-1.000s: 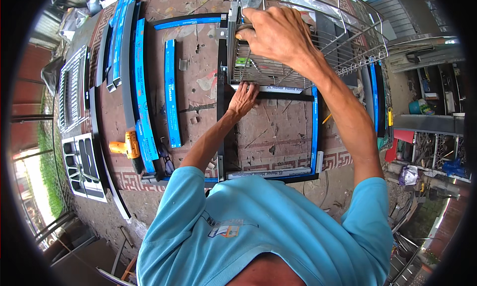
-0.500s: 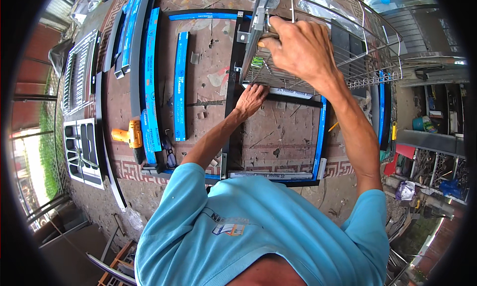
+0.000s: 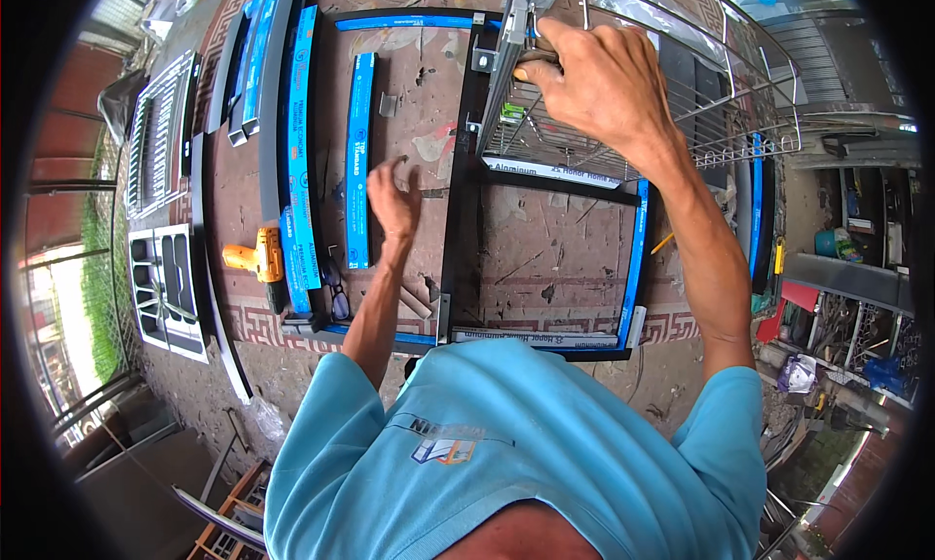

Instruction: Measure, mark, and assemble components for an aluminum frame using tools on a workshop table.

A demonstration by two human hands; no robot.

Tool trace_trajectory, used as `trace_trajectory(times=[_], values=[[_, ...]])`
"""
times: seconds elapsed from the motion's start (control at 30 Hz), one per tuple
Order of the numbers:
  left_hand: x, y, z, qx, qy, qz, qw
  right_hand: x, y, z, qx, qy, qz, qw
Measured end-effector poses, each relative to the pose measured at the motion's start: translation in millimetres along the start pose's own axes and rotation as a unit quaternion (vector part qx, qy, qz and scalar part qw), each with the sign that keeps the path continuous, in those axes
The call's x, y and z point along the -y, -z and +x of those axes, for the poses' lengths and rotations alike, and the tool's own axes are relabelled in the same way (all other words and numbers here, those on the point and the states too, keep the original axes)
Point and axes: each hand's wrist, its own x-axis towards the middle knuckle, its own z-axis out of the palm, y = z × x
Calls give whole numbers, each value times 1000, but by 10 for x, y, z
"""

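My right hand [image 3: 606, 91] is closed on the metal side rail of a wire basket [image 3: 745, 107], which stands over the far part of a black aluminium frame [image 3: 458, 239]. The thumb and fingers wrap the rail's upper edge. To the left, my left hand [image 3: 394, 200] is raised, its fingers apart and loosely curled with nothing in them. It is between the black frame and a short aluminium bar [image 3: 359, 161] covered in blue film. Small metal brackets [image 3: 481, 59] sit on the frame's middle bar beside the basket. The lower edge of the basket lies close to the frame's crossbar [image 3: 575, 185].
A yellow cordless drill [image 3: 258, 256] and a pair of glasses [image 3: 337, 287] lie on the left, near long blue-filmed bars [image 3: 299, 151]. Farther left are a white-and-black tray [image 3: 168, 292] and a rack [image 3: 161, 136]. A yellow pencil-like stick [image 3: 663, 243] lies right of the frame.
My left hand has left the frame's crossbar below the basket and moved left, with its fingers spread. My right hand still grips the basket, which has shifted slightly to the right in view.
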Motion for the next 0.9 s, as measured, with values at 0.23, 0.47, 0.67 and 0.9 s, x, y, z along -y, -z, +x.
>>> trace_trajectory(times=[0.23, 0.47, 0.67, 0.9], values=[[831, 559, 208, 275, 268, 128, 914, -11, -32, -6, -26, 18, -16, 999], [812, 319, 607, 372, 213, 270, 862, 3, 39, 27, 24, 4, 4, 1000], [523, 521, 1073, 353, 261, -161, 884, 13, 42, 51, 29, -8, 4, 1000], [-501, 868, 1783, 259, 80, -386, 882, -26, 41, 22, 15, 6, -8, 1000]])
